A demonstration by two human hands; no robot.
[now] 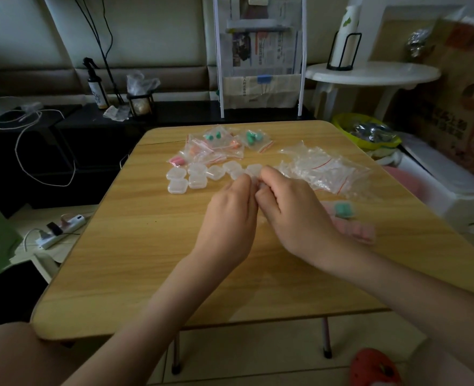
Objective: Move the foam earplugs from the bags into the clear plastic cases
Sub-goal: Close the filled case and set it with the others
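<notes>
Both hands meet near the middle of the frame, over the table. The left hand and the right hand have their fingers curled together on something small and clear held between them. It looks like one of the clear cases or a small bag, but the fingers hide most of it and I cannot tell which.

If it is a case, my judgement is that the step is best done by holding the base steady with one hand while the other thumb lifts the lid at its free edge, low over the table so nothing rolls away. Its long axis and which way it points cannot be read from here.

Empty cases lie in a loose row just above the hands, flat on the table, lids up. Bags with earplugs are piled above them, toward the upper middle; the green and orange plugs inside lie at mixed angles, none clearly aligned. A heap of empty bags sits to the right. Right of the right hand, filled cases with green and pink plugs lie blurred.
</notes>
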